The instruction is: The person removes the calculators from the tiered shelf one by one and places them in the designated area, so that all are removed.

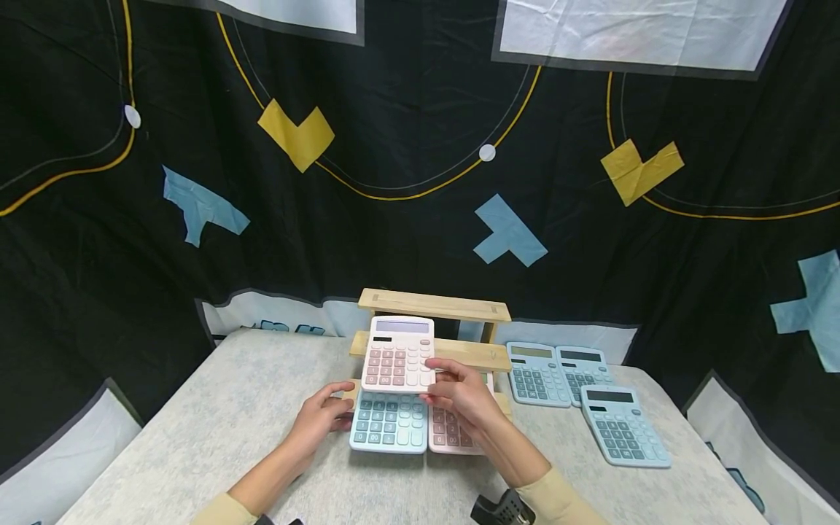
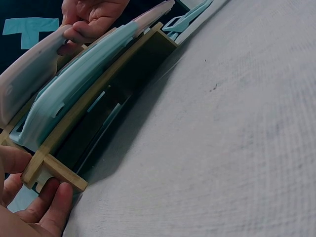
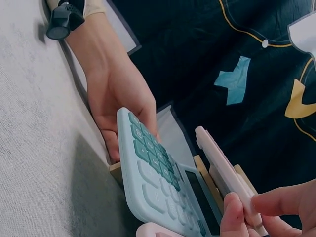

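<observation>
A white-and-pink calculator (image 1: 397,353) is tilted up over the middle tier of a wooden tiered stand (image 1: 433,305). My right hand (image 1: 462,394) pinches its right edge between thumb and fingers, seen closely in the right wrist view. Lower on the stand a light blue calculator (image 1: 389,424) leans beside a second pink calculator (image 1: 451,432), which my right hand partly covers. My left hand (image 1: 318,421) grips the left end of the stand; in the left wrist view, its thumb and fingers (image 2: 54,207) wrap the wooden end piece (image 2: 61,173).
To the right of the stand, several light blue calculators lie on the pale tabletop (image 1: 262,372): one at the back left (image 1: 541,379), one partly overlapped (image 1: 580,364), and one nearer the front (image 1: 623,430). A black cloth (image 1: 407,240) hangs behind the table.
</observation>
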A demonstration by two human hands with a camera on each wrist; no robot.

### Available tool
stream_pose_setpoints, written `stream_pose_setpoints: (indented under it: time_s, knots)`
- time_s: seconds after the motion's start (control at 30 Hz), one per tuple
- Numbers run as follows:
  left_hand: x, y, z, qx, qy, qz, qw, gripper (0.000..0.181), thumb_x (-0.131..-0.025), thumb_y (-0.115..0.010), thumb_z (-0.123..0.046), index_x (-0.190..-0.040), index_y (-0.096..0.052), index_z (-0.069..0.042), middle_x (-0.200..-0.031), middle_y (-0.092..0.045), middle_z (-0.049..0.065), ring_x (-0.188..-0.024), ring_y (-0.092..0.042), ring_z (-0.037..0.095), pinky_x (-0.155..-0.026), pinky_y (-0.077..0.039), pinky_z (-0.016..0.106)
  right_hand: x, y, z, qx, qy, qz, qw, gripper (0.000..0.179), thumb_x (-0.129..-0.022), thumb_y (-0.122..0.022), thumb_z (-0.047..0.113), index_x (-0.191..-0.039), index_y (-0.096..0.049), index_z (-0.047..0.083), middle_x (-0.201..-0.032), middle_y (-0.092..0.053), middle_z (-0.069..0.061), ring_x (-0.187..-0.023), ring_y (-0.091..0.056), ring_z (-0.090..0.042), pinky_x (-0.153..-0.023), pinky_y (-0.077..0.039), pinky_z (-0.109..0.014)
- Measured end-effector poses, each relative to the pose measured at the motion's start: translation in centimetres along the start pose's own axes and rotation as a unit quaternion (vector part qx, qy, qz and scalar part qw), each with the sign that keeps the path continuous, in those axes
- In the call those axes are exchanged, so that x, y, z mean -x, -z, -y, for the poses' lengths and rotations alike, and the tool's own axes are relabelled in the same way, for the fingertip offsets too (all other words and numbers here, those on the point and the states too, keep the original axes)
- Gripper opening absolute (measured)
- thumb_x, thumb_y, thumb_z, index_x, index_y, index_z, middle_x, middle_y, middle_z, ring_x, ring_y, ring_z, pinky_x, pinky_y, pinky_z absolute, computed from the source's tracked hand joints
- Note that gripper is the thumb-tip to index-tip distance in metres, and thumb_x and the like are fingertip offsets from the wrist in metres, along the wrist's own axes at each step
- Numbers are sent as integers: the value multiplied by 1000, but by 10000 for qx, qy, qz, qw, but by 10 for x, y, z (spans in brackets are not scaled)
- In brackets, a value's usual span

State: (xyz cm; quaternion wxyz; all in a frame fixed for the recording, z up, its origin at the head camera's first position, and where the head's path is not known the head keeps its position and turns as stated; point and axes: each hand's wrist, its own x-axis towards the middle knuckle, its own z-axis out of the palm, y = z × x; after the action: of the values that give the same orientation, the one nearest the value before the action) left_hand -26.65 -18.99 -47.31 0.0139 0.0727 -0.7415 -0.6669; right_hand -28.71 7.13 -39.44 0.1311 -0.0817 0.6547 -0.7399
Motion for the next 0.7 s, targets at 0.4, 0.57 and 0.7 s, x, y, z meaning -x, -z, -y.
stream_pose_setpoints:
  time_s: [0.4,0.57,0.7]
  knots:
    - [0,-1,0,-53,70,-66,9999,41,-97,-60,-14,-137,-56,-7,-107,-67,14,-95,-70,20,-81,-60,35,7,11,2,3,-165,-213,9996,53,-82,-63,-9,-134,-58,0,-103,-58,-15,-79,-69,-20,-81,-62,-32]
    - [1,0,-1,-56,52,-38,10000,41,-97,-60,-15,-137,-56,-7,-108,-67,14,-96,-69,19,-81,-60,35,11,17,4,-62,-117,-180,9998,55,-81,-62,-10,-135,-57,-1,-102,-57,-14,-80,-67,-22,-83,-61,-33]
    - [1,-1,-2,-77,81,-44,9999,42,-97,-61,-16,-137,-56,-7,-108,-67,13,-95,-69,19,-81,-60,35,14,22,6,-1,-103,-187,9998,55,-81,-62,-10,-135,-56,-1,-103,-57,-15,-81,-67,-21,-82,-61,-32]
